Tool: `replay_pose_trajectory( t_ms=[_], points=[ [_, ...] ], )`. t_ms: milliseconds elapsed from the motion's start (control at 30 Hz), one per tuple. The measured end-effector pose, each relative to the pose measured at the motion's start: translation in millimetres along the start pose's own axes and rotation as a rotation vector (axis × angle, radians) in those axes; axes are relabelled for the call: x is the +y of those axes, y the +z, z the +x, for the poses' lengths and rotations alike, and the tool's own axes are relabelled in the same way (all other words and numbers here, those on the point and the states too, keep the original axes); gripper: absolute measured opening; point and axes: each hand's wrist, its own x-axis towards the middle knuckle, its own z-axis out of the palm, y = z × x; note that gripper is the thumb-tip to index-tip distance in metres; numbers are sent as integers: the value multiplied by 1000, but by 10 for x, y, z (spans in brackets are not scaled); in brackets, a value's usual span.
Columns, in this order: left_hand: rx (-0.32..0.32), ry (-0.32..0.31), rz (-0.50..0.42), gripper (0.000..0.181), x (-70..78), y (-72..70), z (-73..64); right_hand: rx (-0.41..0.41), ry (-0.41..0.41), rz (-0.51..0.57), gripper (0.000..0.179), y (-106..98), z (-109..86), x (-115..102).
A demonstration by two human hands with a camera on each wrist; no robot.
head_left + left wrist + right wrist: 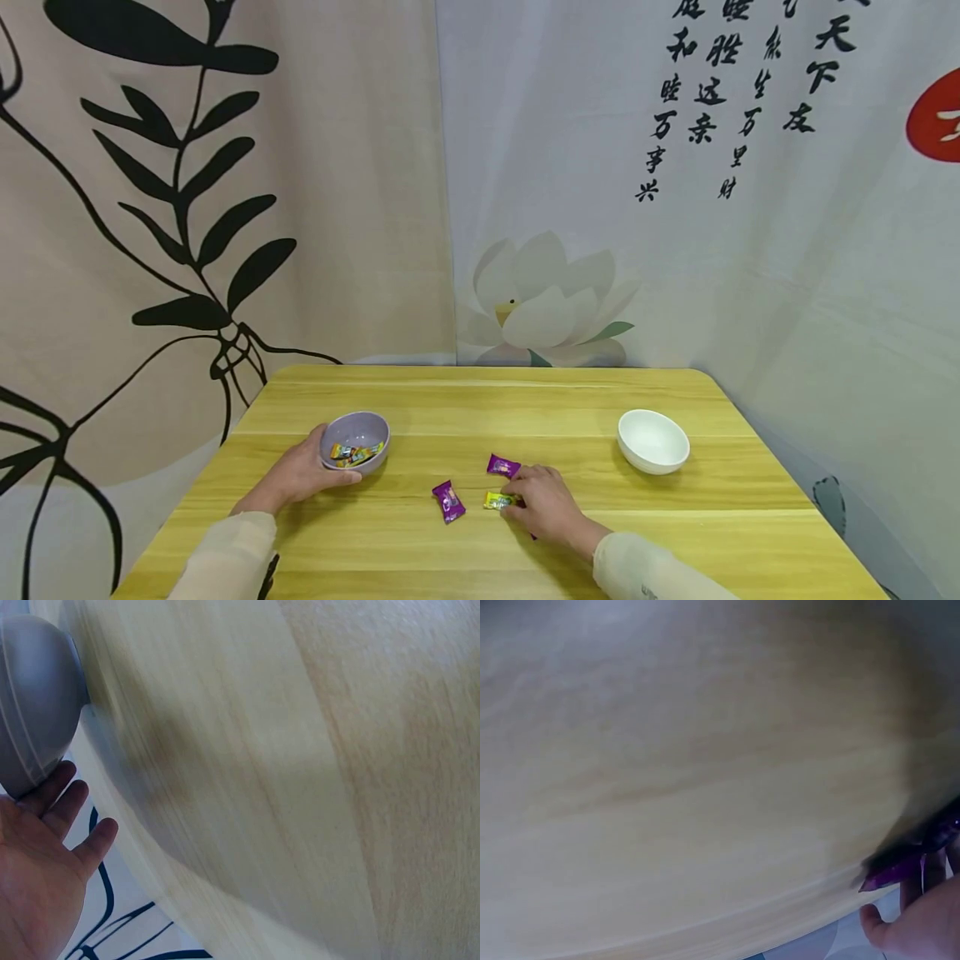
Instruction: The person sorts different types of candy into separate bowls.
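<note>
My left hand holds a light purple bowl at the table's left side, thumb near its front rim and fingers round its outer wall. Several yellow-wrapped candies lie inside it. In the left wrist view the bowl's outside rests against the fingers. My right hand pinches a yellow-wrapped candy at table level, its right end covered by the fingers. One purple-wrapped candy lies just beyond those fingers, another to their left. Purple wrapping shows beside the hand in the right wrist view.
A white bowl stands on the right of the wooden table, beyond my right hand. Behind the table hang printed cloths with plant drawings, a lotus and writing.
</note>
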Motion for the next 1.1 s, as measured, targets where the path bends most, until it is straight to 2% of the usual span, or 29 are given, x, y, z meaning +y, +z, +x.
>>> replay_pose_trajectory(
  t_ms=[200, 733, 900, 1100],
  points=[
    [-3, -1, 5, 124, 14, -10, -9, -6, -2, -36, 24, -5, 18, -13],
    [-1, 9, -15, 123, 23, -20, -13, 43, 8, -3, 21, -4, 62, -71],
    [-6, 9, -18, 123, 45, -29, -26, 43, 17, 39, 26, -57, 163, -154],
    [-4, 17, -15, 121, 42, -30, -37, 61, 41, 149, 22, -108, 389, -331]
  ],
)
